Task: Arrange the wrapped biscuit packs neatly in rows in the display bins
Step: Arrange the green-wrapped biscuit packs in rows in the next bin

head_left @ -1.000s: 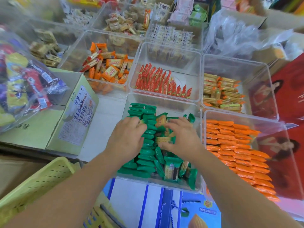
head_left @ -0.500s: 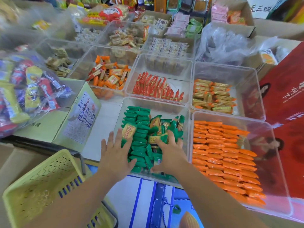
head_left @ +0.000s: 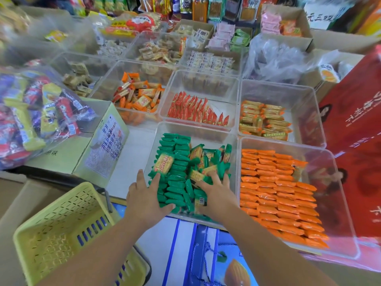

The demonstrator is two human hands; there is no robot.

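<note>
Green packs (head_left: 177,174): stacked row between the hands, loose jumble under the right fingers.
Left hand (head_left: 146,197): fingers spread, apparently bracing the row upright.
Right hand (head_left: 218,195): fingers spread flat, pressing the jumble.

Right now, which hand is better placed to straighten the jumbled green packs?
Right. The right hand lies on the jumbled green packs; the left hand is across the bin, beside the neat stacked row.
</note>
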